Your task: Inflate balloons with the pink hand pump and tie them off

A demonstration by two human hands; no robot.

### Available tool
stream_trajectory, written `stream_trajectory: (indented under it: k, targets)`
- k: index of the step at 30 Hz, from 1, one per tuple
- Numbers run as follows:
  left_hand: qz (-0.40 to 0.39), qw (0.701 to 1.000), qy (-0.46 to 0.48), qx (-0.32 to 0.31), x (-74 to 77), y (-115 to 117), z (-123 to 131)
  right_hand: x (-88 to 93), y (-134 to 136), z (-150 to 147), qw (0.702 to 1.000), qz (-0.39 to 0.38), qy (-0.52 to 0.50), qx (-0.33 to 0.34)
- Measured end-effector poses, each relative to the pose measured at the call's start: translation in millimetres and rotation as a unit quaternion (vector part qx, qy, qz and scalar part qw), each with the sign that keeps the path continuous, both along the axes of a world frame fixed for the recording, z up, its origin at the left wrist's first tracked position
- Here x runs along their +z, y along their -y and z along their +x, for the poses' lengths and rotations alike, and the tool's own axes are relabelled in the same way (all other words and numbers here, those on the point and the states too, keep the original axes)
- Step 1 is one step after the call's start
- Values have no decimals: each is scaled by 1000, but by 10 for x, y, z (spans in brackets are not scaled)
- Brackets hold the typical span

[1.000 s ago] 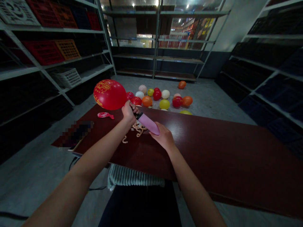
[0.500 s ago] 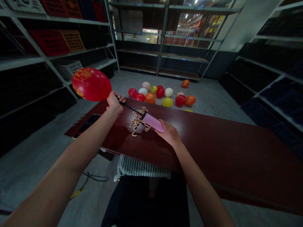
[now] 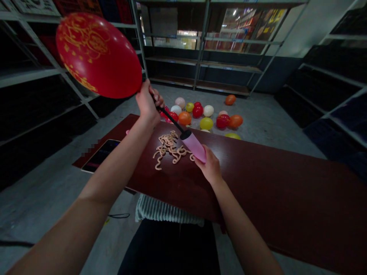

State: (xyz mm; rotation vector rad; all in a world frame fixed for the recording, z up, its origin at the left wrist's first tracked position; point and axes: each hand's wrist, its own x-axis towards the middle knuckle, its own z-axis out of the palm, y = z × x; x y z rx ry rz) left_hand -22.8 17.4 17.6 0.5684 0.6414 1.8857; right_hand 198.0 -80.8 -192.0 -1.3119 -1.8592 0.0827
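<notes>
My left hand (image 3: 147, 104) is closed around the neck of a big red balloon (image 3: 97, 53) with gold print and the black nozzle of a hand pump, raised above the dark red table (image 3: 272, 191). My right hand (image 3: 210, 168) grips the pink pump (image 3: 195, 147) by its body, low over the table. The black rod between nozzle and body is drawn out. A heap of pale uninflated balloons (image 3: 170, 149) lies on the table under the pump.
A phone or tablet (image 3: 100, 154) lies at the table's left end. Several inflated balloons (image 3: 206, 114) in red, orange, yellow and white sit on the floor beyond. Metal shelving lines the left, back and right walls. A cable runs on the floor at left.
The red balloon has grown larger and my left hand has lifted it up and to the left. The pump's rod has pulled out longer.
</notes>
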Motion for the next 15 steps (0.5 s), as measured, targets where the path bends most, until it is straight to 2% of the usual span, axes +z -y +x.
stream_trajectory:
  k: [2, 9, 12, 15]
  targets:
    - [7, 1000, -15, -15, -52, 8, 214, -20, -25, 4, 1000, -6, -13, -2]
    - [-18, 995, -68, -77, -501, 120, 961, -37, -31, -4, 998, -24, -43, -41]
    - [-17, 993, -69, -97, -556, 147, 1086, -3, -27, -2, 996, -31, -50, -67]
    - [-10, 993, -56, -104, -602, 167, 1088, 32, -44, 4, 992, -27, -60, -107]
